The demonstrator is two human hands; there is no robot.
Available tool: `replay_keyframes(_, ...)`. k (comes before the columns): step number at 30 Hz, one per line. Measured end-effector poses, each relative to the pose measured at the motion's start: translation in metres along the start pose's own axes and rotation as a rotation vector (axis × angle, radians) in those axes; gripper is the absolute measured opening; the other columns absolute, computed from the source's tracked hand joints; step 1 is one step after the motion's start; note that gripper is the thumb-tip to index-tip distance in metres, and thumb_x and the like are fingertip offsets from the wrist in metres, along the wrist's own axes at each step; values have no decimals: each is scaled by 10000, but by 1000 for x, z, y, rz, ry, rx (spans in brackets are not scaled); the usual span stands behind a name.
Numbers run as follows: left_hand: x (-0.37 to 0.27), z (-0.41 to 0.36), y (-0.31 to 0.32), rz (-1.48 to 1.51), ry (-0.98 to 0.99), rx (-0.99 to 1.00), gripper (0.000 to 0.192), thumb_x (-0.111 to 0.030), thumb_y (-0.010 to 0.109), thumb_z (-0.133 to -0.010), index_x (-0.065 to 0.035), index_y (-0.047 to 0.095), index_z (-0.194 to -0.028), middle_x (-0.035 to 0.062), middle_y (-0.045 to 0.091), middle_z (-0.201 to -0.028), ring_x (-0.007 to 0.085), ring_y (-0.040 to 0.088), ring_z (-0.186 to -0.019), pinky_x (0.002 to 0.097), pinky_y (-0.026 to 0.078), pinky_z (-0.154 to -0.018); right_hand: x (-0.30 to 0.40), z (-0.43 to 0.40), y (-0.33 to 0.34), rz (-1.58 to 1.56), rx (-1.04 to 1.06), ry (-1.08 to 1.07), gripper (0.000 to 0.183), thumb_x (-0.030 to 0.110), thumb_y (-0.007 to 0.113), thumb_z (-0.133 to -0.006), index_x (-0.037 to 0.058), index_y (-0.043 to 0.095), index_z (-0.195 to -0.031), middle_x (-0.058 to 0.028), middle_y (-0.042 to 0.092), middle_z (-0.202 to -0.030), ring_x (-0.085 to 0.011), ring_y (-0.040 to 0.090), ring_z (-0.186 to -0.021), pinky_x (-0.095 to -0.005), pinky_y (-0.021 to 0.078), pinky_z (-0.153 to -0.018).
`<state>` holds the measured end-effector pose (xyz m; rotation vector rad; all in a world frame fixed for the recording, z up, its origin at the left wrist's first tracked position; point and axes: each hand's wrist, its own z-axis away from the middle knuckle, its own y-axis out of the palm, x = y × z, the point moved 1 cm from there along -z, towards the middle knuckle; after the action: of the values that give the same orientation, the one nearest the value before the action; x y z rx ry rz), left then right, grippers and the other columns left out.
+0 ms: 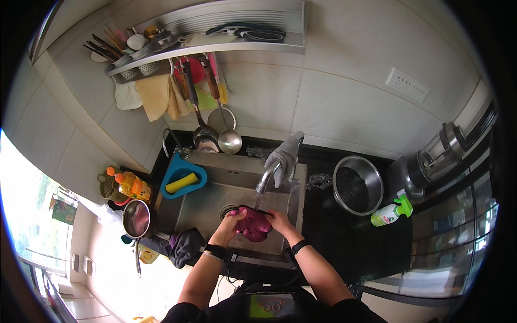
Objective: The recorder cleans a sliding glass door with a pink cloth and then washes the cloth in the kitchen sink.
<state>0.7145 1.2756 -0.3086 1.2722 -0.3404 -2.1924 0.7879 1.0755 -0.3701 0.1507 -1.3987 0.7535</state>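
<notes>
A wet magenta cloth [255, 226] is stretched between my two hands over the stainless steel sink [198, 206]. My left hand [231, 226] grips its left side, thumb on top. On the right edge, my right hand [280, 222] pinches the fabric. Water runs from the faucet [264, 179] onto the cloth's upper part. A grey cloth [284, 155] is draped over the faucet's neck. Part of the drain [227, 210] shows behind my left hand.
A blue corner strainer [165, 187] holds a yellow sponge [181, 183]. Left of the sink stand a dish-soap bottle [135, 186] and a saucepan [136, 218], near a dark cloth [188, 246]. Rightward are a steel basin [358, 185], a spray bottle [387, 214] and a blender [428, 161].
</notes>
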Motion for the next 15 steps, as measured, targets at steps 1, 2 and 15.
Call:
replay_keyframes(1,3,-4,-5,-36,-39,9,104,-140,621,-868,-36,628,-864,71,661,-850,195,656,-754,315,534,-683,-12,1,3,266,-30,32,246,159,531,-867,25,564,-1070,-145,622,-1021,-290,599,-939,-355,464,-751)
replay_keyframes(2,5,-11,0,-79,-82,37,114,-161,606,-883,-49,623,-872,68,664,-860,198,656,-767,326,536,-706,-38,-2,3,-11,-158,103,371,302,514,-872,-1,562,-1081,-225,594,-1073,-397,536,-1046,-401,432,-888)
replay_keyframes(15,60,-38,-7,435,-177,-171,298,-368,468,-951,-105,544,-1070,63,618,-982,223,598,-880,377,492,-814,92,11,59,309,-308,-228,223,268,540,-900,51,546,-848,-198,600,-719,-393,597,-683,-453,459,-580)
